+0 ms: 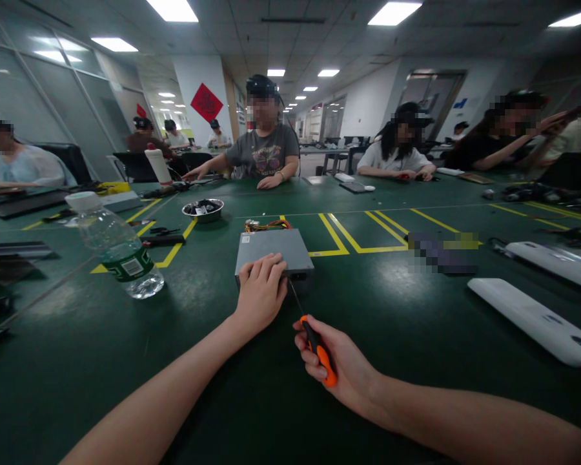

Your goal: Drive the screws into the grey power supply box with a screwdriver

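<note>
A grey metal computer power supply [275, 245] lies on the green table in front of me, with a bundle of coloured wires [271, 224] at its far side. My left hand [263, 287] grips its near edge, fingers bent over the top and closed on it; the thumb is partly hidden. In my right hand [329, 355] is a screwdriver [319, 352] with an orange and black handle, my fingers wrapped round it. Its thin shaft points up and away, and the tip meets the near face of the power supply beside my left fingertips. The exact contact point is too small to make out.
Left of me stands a tilted-looking plastic water bottle [126, 248]. Behind it sits a metal bowl [203, 210] of small parts. White elongated casings [537, 320] and a blurred-out dark item [440, 253] lie at right. Yellow tape [341, 239] marks the table. A person [266, 142] sits opposite.
</note>
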`<state>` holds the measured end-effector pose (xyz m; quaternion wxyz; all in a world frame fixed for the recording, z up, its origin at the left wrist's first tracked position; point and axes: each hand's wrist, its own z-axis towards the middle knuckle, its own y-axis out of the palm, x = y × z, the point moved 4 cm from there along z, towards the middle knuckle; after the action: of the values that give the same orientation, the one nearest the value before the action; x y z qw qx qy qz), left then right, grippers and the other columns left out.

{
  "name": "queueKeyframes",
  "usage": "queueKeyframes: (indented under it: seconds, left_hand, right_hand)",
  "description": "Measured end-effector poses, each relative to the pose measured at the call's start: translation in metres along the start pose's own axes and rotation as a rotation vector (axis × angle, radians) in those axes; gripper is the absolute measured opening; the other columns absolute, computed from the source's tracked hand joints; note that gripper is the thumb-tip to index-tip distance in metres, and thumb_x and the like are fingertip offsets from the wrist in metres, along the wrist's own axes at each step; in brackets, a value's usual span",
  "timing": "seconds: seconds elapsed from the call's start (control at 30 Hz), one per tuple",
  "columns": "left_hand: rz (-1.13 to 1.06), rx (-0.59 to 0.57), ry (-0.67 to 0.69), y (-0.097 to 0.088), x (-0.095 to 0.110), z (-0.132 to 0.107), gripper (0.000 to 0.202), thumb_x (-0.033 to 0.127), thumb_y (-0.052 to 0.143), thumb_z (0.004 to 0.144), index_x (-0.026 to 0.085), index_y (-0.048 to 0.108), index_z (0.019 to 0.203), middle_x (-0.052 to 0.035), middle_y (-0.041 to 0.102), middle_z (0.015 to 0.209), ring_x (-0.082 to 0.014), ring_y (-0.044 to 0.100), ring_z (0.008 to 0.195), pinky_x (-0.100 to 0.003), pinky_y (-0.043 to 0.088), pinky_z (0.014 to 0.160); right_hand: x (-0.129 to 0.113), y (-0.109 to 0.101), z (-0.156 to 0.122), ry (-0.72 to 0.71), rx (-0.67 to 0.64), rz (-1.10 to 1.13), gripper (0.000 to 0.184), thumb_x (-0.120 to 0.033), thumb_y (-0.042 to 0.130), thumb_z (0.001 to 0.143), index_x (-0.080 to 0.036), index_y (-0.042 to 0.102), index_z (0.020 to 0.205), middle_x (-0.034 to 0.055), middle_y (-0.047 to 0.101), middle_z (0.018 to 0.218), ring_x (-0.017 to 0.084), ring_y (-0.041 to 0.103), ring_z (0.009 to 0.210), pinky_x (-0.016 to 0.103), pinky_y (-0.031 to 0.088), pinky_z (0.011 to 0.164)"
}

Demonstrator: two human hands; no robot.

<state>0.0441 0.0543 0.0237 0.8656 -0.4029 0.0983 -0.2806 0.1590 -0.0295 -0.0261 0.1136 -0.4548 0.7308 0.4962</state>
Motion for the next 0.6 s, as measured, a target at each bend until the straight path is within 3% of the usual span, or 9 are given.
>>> queueKeyframes:
  seconds: [0.17, 0.33, 0.47, 0.6]
  left_hand:
    - [-0.003, 0.006, 0.004, 0.0008, -0.0004, -0.0005, 0.026, 0.021, 0.045, 0.084, 0.021, 0.049, 0.110, -0.0078, 0.054, 0.122, -0.0230, 0.045, 0.115, -0.042, 0.028, 0.091]
    - [0.000, -0.008, -0.003, 0.0013, -0.0004, -0.0007, 0.025, 0.021, 0.044, 0.085, 0.021, 0.048, 0.110, -0.0072, 0.053, 0.123, -0.0228, 0.044, 0.115, -0.042, 0.027, 0.091]
    - [0.002, -0.005, -0.006, 0.0010, -0.0004, -0.0004, 0.025, 0.021, 0.044, 0.085, 0.021, 0.049, 0.109, -0.0073, 0.053, 0.123, -0.0228, 0.044, 0.115, -0.042, 0.028, 0.091]
    - [0.010, -0.008, -0.002, 0.0007, 0.0004, 0.0001, 0.024, 0.021, 0.045, 0.085, 0.021, 0.049, 0.108, -0.0068, 0.054, 0.122, -0.0226, 0.044, 0.114, -0.041, 0.027, 0.090]
  right_hand:
    - [-0.0016, 0.0018, -0.0010, -0.059, -0.024, -0.020, 0.015, -0.027, 0.061, 0.075, -0.017, 0.049, 0.075, -0.0015, 0.053, 0.063, 0.004, 0.040, 0.045, 0.014, 0.022, 0.038]
    - [-0.0003, 0.0032, -0.0038, 0.043, -0.023, 0.004, 0.024, -0.036, 0.048, 0.084, -0.014, 0.054, 0.080, 0.0010, 0.052, 0.064, 0.005, 0.044, 0.048, 0.015, 0.031, 0.043]
    - [-0.0020, 0.0023, -0.0033, 0.078, -0.020, 0.004, 0.029, -0.037, 0.041, 0.087, -0.012, 0.056, 0.084, 0.0009, 0.050, 0.062, 0.004, 0.041, 0.045, 0.014, 0.027, 0.040]
    - [-0.0054, 0.0014, -0.0032, 0.050, 0.013, 0.008, 0.022, -0.034, 0.045, 0.085, -0.014, 0.053, 0.080, 0.0006, 0.051, 0.063, 0.004, 0.039, 0.043, 0.014, 0.022, 0.037]
